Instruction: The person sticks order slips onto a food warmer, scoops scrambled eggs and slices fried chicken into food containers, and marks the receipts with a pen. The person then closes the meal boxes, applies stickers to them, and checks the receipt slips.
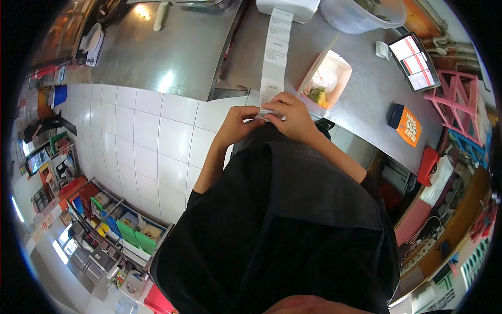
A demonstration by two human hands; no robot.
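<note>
A long printed receipt strip [275, 52] hangs from the white receipt printer [298, 9] over the steel counter's near edge. Its lower end is between my two hands, close in front of my black apron. My left hand [240, 124] has thumb and fingers pinched at the strip's left edge. From the right, my right hand [290, 116] pinches the same end, its fingers lying over the paper. Just right of the strip stands an open paper food box [342, 73], with a white wrapped item, green leaves and something yellow inside.
On the steel counter [361, 99] are an orange and black box [407, 125], a tablet [415, 62], a small crumpled cup [382, 50] and a clear plastic tub [355, 15]. A second steel table [193, 47] at left holds a white scale [94, 46]. Pink plastic racks [457, 102] stand far right.
</note>
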